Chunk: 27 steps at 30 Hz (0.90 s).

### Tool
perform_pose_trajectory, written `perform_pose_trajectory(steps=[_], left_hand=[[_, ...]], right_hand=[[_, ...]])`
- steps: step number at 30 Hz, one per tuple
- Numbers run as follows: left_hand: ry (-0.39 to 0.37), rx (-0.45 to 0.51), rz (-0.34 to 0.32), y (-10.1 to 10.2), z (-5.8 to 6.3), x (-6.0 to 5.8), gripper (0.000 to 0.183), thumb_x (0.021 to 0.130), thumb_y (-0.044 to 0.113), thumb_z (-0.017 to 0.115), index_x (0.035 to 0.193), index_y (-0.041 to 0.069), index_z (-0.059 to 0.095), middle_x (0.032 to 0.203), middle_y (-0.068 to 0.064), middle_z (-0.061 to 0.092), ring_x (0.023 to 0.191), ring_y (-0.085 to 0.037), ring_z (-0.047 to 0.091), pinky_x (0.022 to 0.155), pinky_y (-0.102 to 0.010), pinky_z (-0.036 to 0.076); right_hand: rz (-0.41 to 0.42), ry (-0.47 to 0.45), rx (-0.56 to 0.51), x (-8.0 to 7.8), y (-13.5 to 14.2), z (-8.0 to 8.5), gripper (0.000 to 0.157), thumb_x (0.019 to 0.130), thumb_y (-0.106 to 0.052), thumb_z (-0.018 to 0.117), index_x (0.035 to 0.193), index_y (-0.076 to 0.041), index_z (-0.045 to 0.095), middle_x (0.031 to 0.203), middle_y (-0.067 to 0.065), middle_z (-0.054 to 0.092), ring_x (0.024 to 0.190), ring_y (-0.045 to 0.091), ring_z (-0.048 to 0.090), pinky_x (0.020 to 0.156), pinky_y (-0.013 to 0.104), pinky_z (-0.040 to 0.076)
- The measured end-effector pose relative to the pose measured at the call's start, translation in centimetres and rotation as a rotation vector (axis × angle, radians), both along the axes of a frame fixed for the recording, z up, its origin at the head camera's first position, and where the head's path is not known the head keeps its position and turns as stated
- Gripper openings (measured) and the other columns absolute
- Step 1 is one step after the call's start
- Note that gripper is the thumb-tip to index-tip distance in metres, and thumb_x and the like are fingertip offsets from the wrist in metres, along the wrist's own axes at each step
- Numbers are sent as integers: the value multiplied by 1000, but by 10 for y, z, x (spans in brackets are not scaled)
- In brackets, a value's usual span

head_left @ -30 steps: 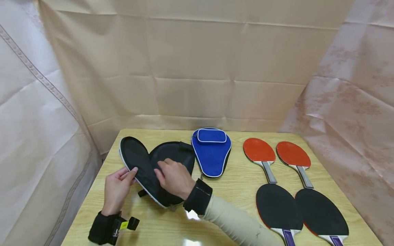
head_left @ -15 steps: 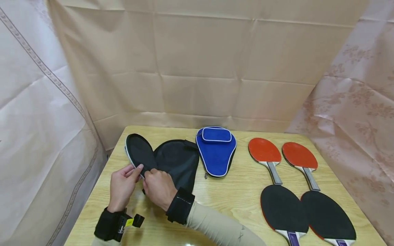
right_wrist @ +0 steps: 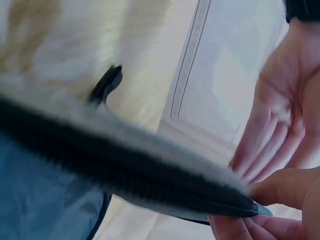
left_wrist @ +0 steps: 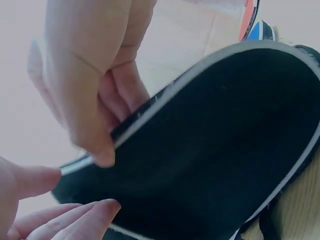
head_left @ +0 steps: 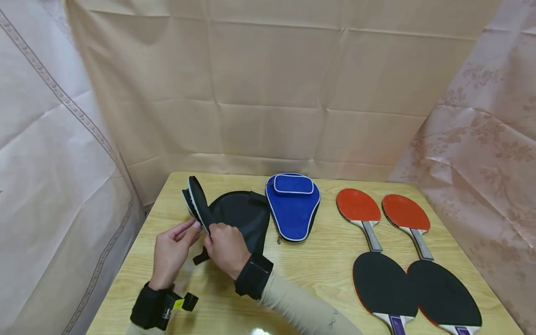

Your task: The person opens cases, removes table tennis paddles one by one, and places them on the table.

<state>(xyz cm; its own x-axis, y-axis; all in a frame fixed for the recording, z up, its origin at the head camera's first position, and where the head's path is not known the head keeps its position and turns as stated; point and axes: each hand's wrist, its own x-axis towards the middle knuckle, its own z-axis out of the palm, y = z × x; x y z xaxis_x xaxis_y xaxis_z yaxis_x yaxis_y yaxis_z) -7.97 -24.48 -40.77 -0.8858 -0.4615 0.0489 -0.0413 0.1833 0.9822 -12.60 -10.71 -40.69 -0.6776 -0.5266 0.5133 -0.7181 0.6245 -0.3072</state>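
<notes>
A black table tennis paddle case [head_left: 244, 211] with white piping lies unfolded, its flap [head_left: 198, 197] raised on edge at the left. My right hand [head_left: 228, 246] pinches the flap's edge between thumb and fingers, as the right wrist view shows at the flap's narrow end [right_wrist: 235, 200]. My left hand [head_left: 173, 251] is at the same end. In the left wrist view, its thumb and straight fingers [left_wrist: 85, 220] touch the black outer face [left_wrist: 200, 140], with a gap between the tips. A dark strap [head_left: 201, 257] sticks out below the case.
Beside the black case lies a blue paddle case [head_left: 293, 209] with white piping. To the right lie a red paddle [head_left: 358, 204], another red paddle [head_left: 405, 211], a black paddle [head_left: 385, 284] and a second black paddle [head_left: 444, 293]. Cloth [head_left: 268, 88] hangs behind the wooden table [head_left: 293, 274].
My right hand has gone from the case's inside to the flap's edge near my left hand. The flap has tilted up from lying spread, showing its zip edge.
</notes>
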Motion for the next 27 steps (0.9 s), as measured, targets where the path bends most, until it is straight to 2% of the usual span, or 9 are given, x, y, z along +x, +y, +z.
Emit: perform_pose_trajectory(steps=[5, 9, 12, 15, 23, 27], left_hand=[[-18, 1, -21, 1, -3, 1, 41, 96, 23, 67, 128, -3, 64, 123, -23, 66, 96, -8, 71, 78, -19, 56], [-34, -17, -37, 2, -4, 1, 42, 96, 25, 67, 128, -2, 65, 123, -22, 66, 96, -6, 71, 79, -18, 56], [-48, -37, -45, 3, -5, 1, 42, 96, 26, 67, 128, -1, 65, 124, -21, 66, 92, 1, 69, 80, -17, 55], [-69, -64, -40, 3, -6, 1, 43, 96, 29, 67, 127, 0, 66, 123, -20, 67, 90, 2, 69, 80, -17, 56], [-87, -70, -37, 7, -8, -2, 40, 97, 26, 66, 128, 0, 66, 123, -19, 68, 100, -11, 71, 80, -17, 56], [-96, -78, -38, 8, -9, -2, 41, 97, 26, 66, 128, 0, 65, 124, -18, 67, 101, -12, 71, 80, -18, 56]], right_hand=[[-40, -46, -42, -13, 19, -1, 18, 88, -14, 70, 73, -9, 64, 64, 2, 61, 58, 17, 64, 49, 25, 48], [-56, -228, -100, -28, 37, -7, 22, 92, -16, 67, 72, -9, 62, 59, -1, 57, 51, 12, 57, 44, 21, 41], [-96, -354, -147, -39, 50, -16, 23, 92, -16, 66, 71, -9, 62, 57, -3, 54, 47, 8, 49, 43, 19, 36], [-136, -408, -161, -49, 60, -29, 24, 89, -15, 68, 67, -9, 64, 57, -2, 56, 49, 9, 49, 45, 21, 37], [-192, -660, -150, -62, 77, -63, 33, 85, -13, 69, 54, -13, 57, 45, -1, 61, 38, 4, 56, 42, 21, 40], [-214, -716, -153, -65, 81, -72, 33, 86, -14, 69, 55, -14, 56, 45, 0, 62, 39, 5, 57, 42, 20, 40]])
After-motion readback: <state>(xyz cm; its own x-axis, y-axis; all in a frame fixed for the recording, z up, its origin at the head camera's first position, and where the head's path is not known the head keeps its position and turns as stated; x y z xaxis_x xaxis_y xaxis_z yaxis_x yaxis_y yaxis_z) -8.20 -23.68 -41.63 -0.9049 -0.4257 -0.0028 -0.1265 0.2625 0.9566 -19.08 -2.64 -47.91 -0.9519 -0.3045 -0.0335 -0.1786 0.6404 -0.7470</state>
